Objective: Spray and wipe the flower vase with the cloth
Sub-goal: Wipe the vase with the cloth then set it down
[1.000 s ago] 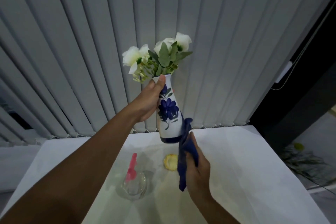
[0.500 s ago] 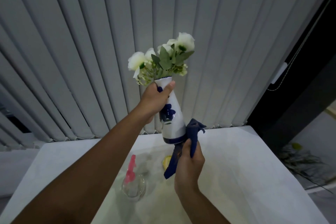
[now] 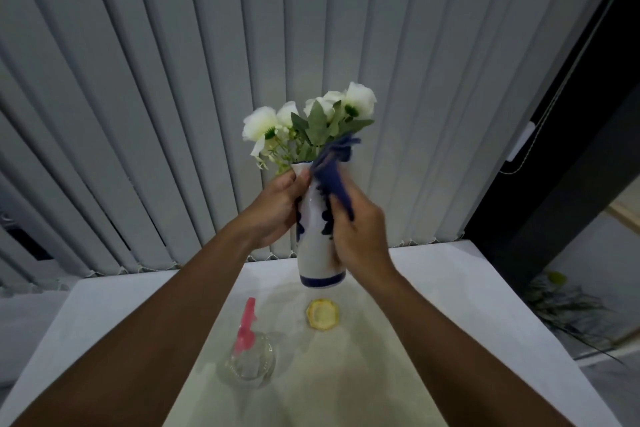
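A white vase (image 3: 314, 253) with blue flower painting and a blue band at its foot is lifted above the table, upright, filled with white flowers (image 3: 304, 121) and green leaves. My left hand (image 3: 277, 208) grips its neck and upper body from the left. My right hand (image 3: 360, 236) presses a dark blue cloth (image 3: 332, 170) against the right side of the neck; the cloth's tip reaches the rim. A clear spray bottle (image 3: 250, 355) with a pink trigger head stands on the table below my left forearm.
A small yellow round dish (image 3: 322, 314) lies on the white table (image 3: 450, 305) under the vase. Grey vertical blinds (image 3: 173, 80) hang just behind. A dark frame and a cord run down the right side, with plant stems on the floor beyond.
My right hand has carried the cloth up from the vase's foot to its neck. The vase has turned a little in my left hand and stays lifted.
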### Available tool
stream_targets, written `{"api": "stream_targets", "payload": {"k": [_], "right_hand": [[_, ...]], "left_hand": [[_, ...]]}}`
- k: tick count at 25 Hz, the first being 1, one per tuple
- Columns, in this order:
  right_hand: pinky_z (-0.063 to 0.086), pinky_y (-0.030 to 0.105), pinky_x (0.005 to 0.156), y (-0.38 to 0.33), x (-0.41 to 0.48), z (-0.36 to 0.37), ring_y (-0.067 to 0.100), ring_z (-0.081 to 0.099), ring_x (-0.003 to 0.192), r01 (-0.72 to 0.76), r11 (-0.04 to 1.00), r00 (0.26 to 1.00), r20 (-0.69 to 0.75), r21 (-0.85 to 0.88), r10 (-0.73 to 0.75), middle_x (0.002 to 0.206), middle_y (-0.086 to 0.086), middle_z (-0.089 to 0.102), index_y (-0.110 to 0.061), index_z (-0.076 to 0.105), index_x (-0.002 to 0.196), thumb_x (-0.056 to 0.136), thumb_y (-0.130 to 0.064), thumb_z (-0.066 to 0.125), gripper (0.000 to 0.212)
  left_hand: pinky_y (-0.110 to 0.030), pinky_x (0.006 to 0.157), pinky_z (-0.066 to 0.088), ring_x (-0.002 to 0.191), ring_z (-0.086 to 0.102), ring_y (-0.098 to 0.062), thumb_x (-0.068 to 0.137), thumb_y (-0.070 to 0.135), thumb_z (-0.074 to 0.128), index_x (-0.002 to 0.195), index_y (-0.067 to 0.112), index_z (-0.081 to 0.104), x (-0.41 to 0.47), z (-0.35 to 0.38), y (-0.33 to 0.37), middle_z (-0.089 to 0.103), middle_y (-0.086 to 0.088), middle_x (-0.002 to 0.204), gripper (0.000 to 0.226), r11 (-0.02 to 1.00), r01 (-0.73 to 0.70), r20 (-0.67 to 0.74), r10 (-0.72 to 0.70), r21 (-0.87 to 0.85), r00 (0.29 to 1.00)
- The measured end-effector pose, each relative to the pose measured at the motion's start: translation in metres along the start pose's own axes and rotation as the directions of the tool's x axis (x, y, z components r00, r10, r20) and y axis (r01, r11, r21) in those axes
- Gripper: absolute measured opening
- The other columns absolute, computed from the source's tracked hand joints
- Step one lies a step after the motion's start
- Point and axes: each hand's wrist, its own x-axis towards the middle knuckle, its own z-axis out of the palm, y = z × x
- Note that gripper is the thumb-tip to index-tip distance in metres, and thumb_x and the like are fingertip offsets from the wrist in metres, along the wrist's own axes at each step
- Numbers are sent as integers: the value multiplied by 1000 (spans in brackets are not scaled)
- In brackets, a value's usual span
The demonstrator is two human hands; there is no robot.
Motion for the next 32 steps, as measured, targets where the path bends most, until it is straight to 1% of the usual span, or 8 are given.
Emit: {"api": "stream_targets", "payload": {"k": [8,11,15,20,24,26,29,32], "right_hand": [[37,42,116,98,-119,10,30,43,143,363,929,929,114,-77,-353,152,7,50,-16,52,144,85,18,44,68],[55,30,89,92,-125,8,14,70,107,-90,984,987,-121,155,110,117,-7,75,-26,70,122,84,17,51,61],[55,37,74,52,-58,-16,29,68,85,-420,713,737,-248,561,629,73,-4,73,-18,70,84,102,-18,53,25],[55,22,69,-11,-3,-15,5,70,78,-194,907,966,-90,374,244,82,-11,75,-24,71,100,103,-21,52,19],[46,23,104,19,-39,7,8,55,130,4,989,1000,27,146,-8,146,-5,57,-26,46,148,93,-2,50,60],[51,19,94,40,-75,11,2,64,114,-42,976,999,-5,215,44,133,-13,65,-22,52,144,92,8,49,60],[51,31,59,46,-106,15,12,61,60,-386,798,898,-9,463,439,75,-7,71,-20,73,109,101,-14,54,21],[58,51,84,38,-95,16,31,74,90,-544,398,682,113,738,723,97,7,80,-17,72,112,101,-28,54,24]], "left_hand": [[-27,74,61,81,72,-13,107,25,40,117,4,61,-2,-4,11,75,-1,91,31,999,-53,-60,52,-13,997],[-30,77,61,82,73,-13,107,27,39,118,6,62,-2,-7,20,77,-1,93,33,998,-62,-33,62,8,998],[-40,91,59,92,70,-19,107,29,39,114,11,65,-6,-8,22,74,-4,102,32,999,-32,32,32,-11,999],[-36,91,60,95,73,-18,108,25,37,120,12,62,-9,6,15,76,-6,106,31,1000,-8,94,11,-28,996],[-28,82,61,93,73,-17,107,25,38,128,7,59,-6,7,13,74,-7,107,34,994,-65,0,65,-86,998],[-30,82,62,92,72,-19,107,25,39,123,6,61,-5,1,12,73,-8,106,33,994,-77,-36,74,-83,997],[-35,86,60,90,69,-20,107,26,39,113,7,64,-7,-5,10,72,-7,101,31,996,-62,-31,61,-57,998],[-35,88,58,89,69,-18,106,31,41,115,10,64,-8,0,8,71,-5,100,32,999,-34,19,34,-1,999]]}}
